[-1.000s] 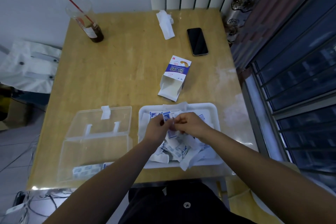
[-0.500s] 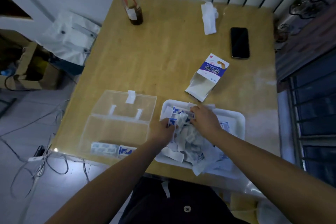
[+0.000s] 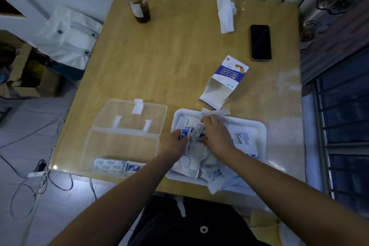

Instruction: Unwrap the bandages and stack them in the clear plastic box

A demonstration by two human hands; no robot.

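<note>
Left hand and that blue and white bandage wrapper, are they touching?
Touching. The head view shows the left hand pinching the blue and white wrapper between its fingertips, above the white tray.

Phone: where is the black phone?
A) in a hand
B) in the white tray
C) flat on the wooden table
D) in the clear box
C: the phone lies flat on the wooden table, farther away than the white tray, with no hand on it.

The clear plastic box (image 3: pixel 119 146) is open above (lid (image 3: pixel 137 114) laid back); a carton (image 3: pixel 221 84) sits just beyond the tray (image 3: pixel 259 132).
</note>
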